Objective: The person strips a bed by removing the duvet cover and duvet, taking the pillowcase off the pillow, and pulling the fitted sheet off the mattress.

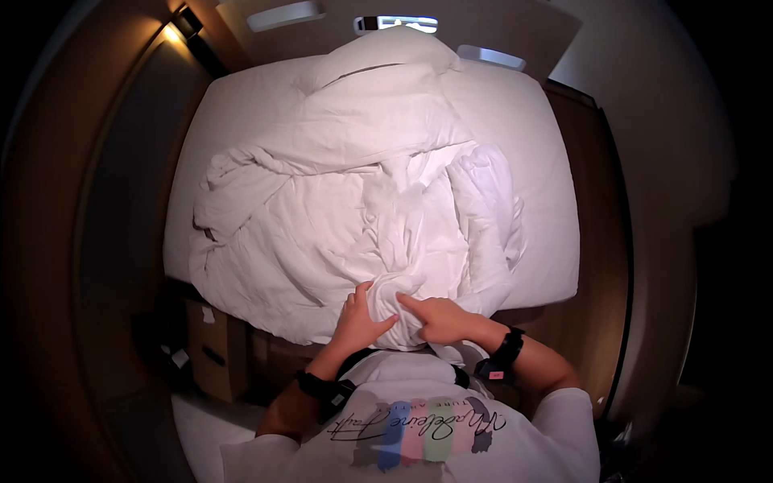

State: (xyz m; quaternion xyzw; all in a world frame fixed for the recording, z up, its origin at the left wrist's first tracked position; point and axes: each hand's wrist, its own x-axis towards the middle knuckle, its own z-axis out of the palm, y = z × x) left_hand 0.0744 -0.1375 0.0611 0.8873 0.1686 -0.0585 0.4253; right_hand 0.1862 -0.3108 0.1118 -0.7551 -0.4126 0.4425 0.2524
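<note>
Grip: your left hand (360, 324) is cupping the side of a gathered bunch in the white duvet (322, 209), its thumb standing apart from the fingers and reaching across the cloth. Your right hand (444, 319) is bearing on the same bunch from the other side, index finger stretching out to touch it, the remaining fingers curling underneath. Whether either hand is clamping firmly cannot be told; the fabric is hiding the undersides.

Orientation: the bunch is lying between your hands at the near edge of the duvet. Its creases are running away from you toward the far end of the bed, the gather's long axis pointing roughly straight ahead. Thicker rolls are lying to the left and right, and a large fold is crossing beyond.

Surface and room: the duvet is resting, crumpled, on a white-sheeted bed (543, 201). Beyond it a panel (515, 32) is standing, with a bright slot (419, 24) showing. A lamp (171, 33) is glowing at far left; brown flooring (597, 258) is running along the right side.
</note>
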